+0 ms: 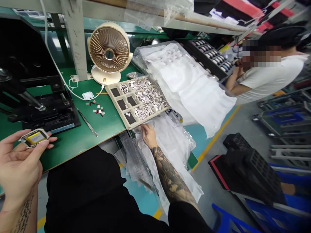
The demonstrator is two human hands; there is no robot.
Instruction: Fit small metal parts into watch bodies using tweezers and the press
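Note:
My left hand point(26, 158) holds a small white-rimmed watch-like case point(35, 137) with a yellow-edged panel between thumb and fingers, in front of the black press point(36, 97). At the front edge of the compartmented tray point(129, 125), my right hand point(148, 136) has its fingers curled; what they grip, if anything, is hidden. The tray holds many small whitish parts point(150, 100), and some compartments show a dark bottom. Just beneath that hand hang clear plastic sheets point(136, 152). Tweezers point(87, 123) lie on the green table point(109, 124) between my hands.
A cream fan point(109, 51) stands behind the tray, its white cable point(82, 97) running across the table. Several small red-and-silver pieces point(98, 109) lie near the press. White sheeting point(191, 87) covers the right side. Beyond sits a person point(272, 74) beside a black slotted tray point(211, 58).

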